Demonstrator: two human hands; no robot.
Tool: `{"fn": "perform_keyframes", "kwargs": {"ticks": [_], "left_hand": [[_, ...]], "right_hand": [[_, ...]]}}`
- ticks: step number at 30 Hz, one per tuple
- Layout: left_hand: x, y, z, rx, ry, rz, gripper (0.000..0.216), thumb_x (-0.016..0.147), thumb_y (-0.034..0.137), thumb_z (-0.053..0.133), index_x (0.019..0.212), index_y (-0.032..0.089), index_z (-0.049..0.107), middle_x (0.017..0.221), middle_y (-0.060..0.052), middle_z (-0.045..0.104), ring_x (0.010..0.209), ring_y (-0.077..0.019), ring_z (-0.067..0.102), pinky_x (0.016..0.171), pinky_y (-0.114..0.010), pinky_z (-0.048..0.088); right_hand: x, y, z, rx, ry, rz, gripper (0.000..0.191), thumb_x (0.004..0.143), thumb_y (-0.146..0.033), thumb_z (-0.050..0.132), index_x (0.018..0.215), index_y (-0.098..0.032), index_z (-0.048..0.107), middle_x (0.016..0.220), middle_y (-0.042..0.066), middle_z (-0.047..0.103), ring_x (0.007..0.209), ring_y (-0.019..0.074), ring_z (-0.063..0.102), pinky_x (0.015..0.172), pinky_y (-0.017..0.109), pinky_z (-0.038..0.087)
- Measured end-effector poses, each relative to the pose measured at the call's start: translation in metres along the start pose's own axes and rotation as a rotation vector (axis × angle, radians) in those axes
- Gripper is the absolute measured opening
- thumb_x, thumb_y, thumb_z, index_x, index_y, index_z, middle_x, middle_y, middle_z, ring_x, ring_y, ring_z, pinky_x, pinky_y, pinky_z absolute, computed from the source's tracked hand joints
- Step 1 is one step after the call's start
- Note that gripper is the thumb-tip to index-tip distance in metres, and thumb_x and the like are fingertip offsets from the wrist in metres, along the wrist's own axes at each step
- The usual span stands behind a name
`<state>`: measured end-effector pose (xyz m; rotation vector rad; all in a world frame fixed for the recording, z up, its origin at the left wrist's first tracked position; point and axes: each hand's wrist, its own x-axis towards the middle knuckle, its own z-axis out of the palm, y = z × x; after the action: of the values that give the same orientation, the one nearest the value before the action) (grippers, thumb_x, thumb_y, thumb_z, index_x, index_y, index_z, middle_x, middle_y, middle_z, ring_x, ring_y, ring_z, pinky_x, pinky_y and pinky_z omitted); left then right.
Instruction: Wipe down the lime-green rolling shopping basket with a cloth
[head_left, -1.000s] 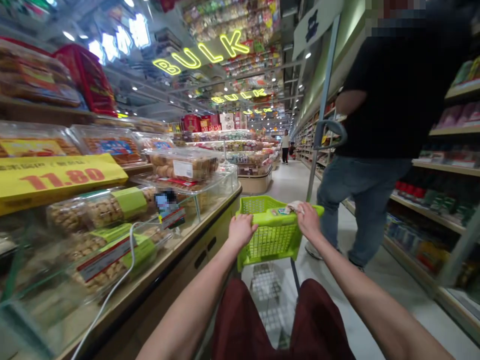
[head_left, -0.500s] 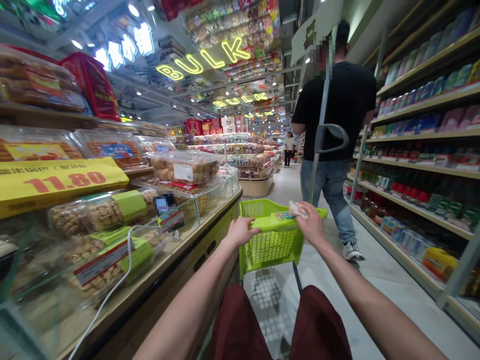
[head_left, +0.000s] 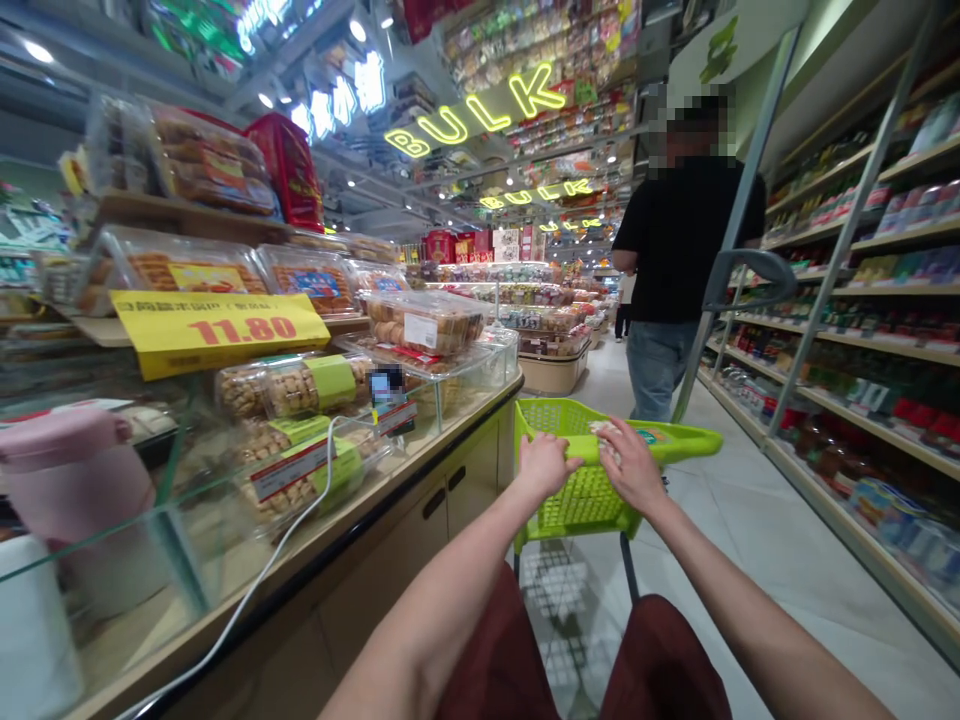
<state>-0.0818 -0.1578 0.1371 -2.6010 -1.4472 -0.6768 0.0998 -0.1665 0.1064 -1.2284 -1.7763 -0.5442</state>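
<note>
A lime green shopping cart (head_left: 577, 500) stands in front of me in a shop aisle. My left hand (head_left: 541, 464) is wrapped round the left part of its handle bar. My right hand (head_left: 628, 462) rests on the bar beside it, fingers curled over the bar and over a small white crumpled paper (head_left: 604, 429). Both my forearms reach forward over my dark red shorts.
A glass-fronted counter (head_left: 315, 500) with boxed biscuits and a yellow 11.80 price sign (head_left: 214, 330) runs along the left. Stocked shelves (head_left: 862, 340) line the right. A person in a black shirt and jeans (head_left: 675, 270) walks just ahead of the cart. A pink jug (head_left: 71, 480) stands behind the glass at left.
The view has swung left and the cart has rolled forward along the counter. The person in black has moved further ahead. Both hands stay on the handle.
</note>
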Motion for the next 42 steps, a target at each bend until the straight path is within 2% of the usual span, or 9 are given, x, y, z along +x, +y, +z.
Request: {"fn": "perform_keyframes", "kwargs": {"ticks": [6, 9, 12, 15, 19, 26, 31, 36, 42], "left_hand": [[0.002, 0.019, 0.011, -0.002, 0.057, 0.002, 0.042, 0.085, 0.052, 0.034, 0.094, 0.019, 0.059, 0.097, -0.008, 0.061, 0.097, -0.0233, 0.049, 0.089, -0.044, 0.033], [0.001, 0.024, 0.020, -0.082, 0.116, -0.032, 0.044, 0.084, 0.049, 0.040, 0.114, 0.018, 0.049, 0.104, -0.009, 0.060, 0.102, -0.0233, 0.048, 0.094, -0.045, 0.030], [0.000, 0.016, 0.023, -0.215, 0.142, -0.078, 0.060, 0.079, 0.048, 0.050, 0.128, 0.017, 0.035, 0.122, -0.009, 0.050, 0.112, -0.0219, 0.043, 0.099, -0.041, 0.027], [0.000, -0.002, 0.017, -0.256, 0.071, -0.044, 0.053, 0.075, 0.052, 0.053, 0.116, 0.019, 0.048, 0.123, -0.006, 0.050, 0.114, -0.0212, 0.042, 0.097, -0.038, 0.031], [0.003, -0.017, 0.007, -0.179, -0.032, -0.010, 0.041, 0.077, 0.056, 0.047, 0.099, 0.023, 0.057, 0.106, -0.003, 0.059, 0.105, -0.0204, 0.049, 0.095, -0.040, 0.033], [0.001, -0.002, 0.012, -0.133, 0.039, -0.032, 0.039, 0.079, 0.054, 0.045, 0.096, 0.021, 0.057, 0.101, -0.005, 0.059, 0.099, -0.0213, 0.052, 0.091, -0.041, 0.034], [-0.007, 0.015, 0.015, -0.127, 0.103, -0.011, 0.042, 0.079, 0.057, 0.043, 0.092, 0.019, 0.057, 0.096, -0.006, 0.060, 0.096, -0.0227, 0.052, 0.090, -0.044, 0.034], [-0.020, 0.016, 0.025, -0.266, 0.148, 0.088, 0.051, 0.077, 0.051, 0.053, 0.117, 0.020, 0.045, 0.119, -0.008, 0.052, 0.112, -0.0224, 0.045, 0.099, -0.044, 0.028], [-0.017, -0.010, 0.041, -0.541, 0.057, 0.039, 0.055, 0.073, 0.050, 0.058, 0.120, 0.023, 0.047, 0.134, -0.006, 0.041, 0.124, -0.0211, 0.034, 0.102, -0.039, 0.030]], "right_hand": [[0.001, 0.059, -0.012, -0.119, 0.114, 0.232, 0.028, 0.079, -0.031, 0.042, 0.093, -0.017, 0.061, 0.106, 0.013, 0.056, 0.106, 0.0269, 0.049, 0.090, 0.045, 0.040], [0.005, 0.043, -0.009, -0.085, 0.094, 0.217, 0.027, 0.079, -0.031, 0.041, 0.092, -0.018, 0.060, 0.105, 0.012, 0.057, 0.102, 0.0256, 0.051, 0.089, 0.044, 0.042], [0.000, 0.015, -0.005, 0.025, -0.006, 0.042, 0.025, 0.081, -0.029, 0.041, 0.095, -0.020, 0.059, 0.110, 0.009, 0.056, 0.104, 0.0222, 0.051, 0.090, 0.040, 0.041], [-0.007, 0.009, -0.004, 0.041, -0.023, -0.057, 0.024, 0.081, -0.029, 0.043, 0.097, -0.020, 0.059, 0.112, 0.009, 0.056, 0.108, 0.0221, 0.049, 0.092, 0.041, 0.040], [-0.005, 0.019, 0.002, -0.045, 0.115, 0.039, 0.025, 0.080, -0.029, 0.042, 0.097, -0.019, 0.058, 0.104, 0.010, 0.059, 0.104, 0.0239, 0.050, 0.090, 0.044, 0.040], [-0.002, -0.022, 0.018, -0.008, 0.035, -0.061, 0.022, 0.081, -0.025, 0.041, 0.096, -0.021, 0.057, 0.110, 0.009, 0.055, 0.106, 0.0224, 0.049, 0.089, 0.040, 0.041], [-0.006, 0.012, 0.001, -0.091, 0.101, -0.037, 0.023, 0.082, -0.028, 0.040, 0.095, -0.019, 0.057, 0.103, 0.010, 0.058, 0.103, 0.0238, 0.050, 0.090, 0.042, 0.039], [-0.004, 0.065, -0.024, -0.195, 0.253, 0.190, 0.024, 0.077, -0.030, 0.041, 0.088, -0.019, 0.059, 0.093, 0.010, 0.060, 0.094, 0.0256, 0.053, 0.083, 0.041, 0.042], [-0.008, 0.024, -0.020, -0.109, 0.185, 0.140, 0.023, 0.079, -0.029, 0.040, 0.089, -0.022, 0.060, 0.100, 0.008, 0.059, 0.101, 0.0244, 0.051, 0.086, 0.040, 0.042]]}}
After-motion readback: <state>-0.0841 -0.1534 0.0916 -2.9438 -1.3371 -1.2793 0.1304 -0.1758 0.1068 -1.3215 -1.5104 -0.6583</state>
